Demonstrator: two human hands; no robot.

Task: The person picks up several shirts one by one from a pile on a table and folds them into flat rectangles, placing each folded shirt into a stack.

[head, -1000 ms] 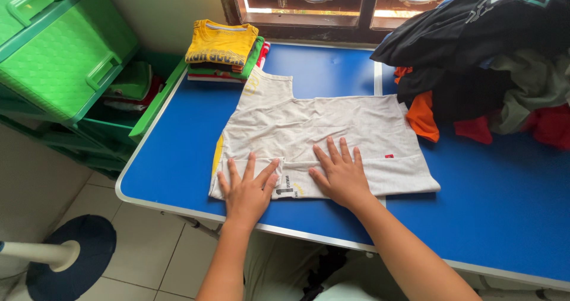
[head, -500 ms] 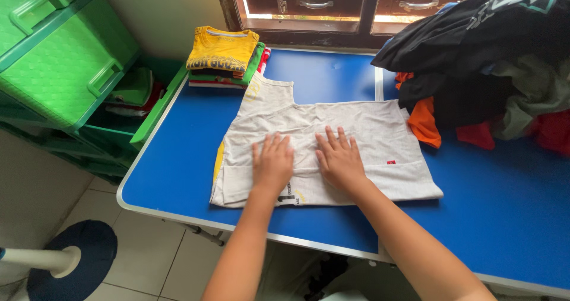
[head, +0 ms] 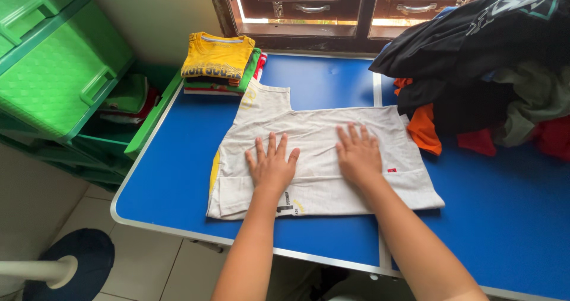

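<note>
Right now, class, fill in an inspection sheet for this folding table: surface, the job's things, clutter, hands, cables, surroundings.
Surface: blue table with a pale rim, standing under a window.
Job's things: white shirt spread flat, one sleeve pointing toward the window, a yellow strip showing at its left edge.
Clutter: folded stack with a yellow shirt on top, at the far left corner; loose heap of clothes, dark, orange and red, on the right.
Hands: left hand and right hand both lie flat on the shirt, fingers spread, holding nothing.
Cables: nothing seen.
Surroundings: green plastic drawers to the left, wooden window frame, tiled floor.
</note>
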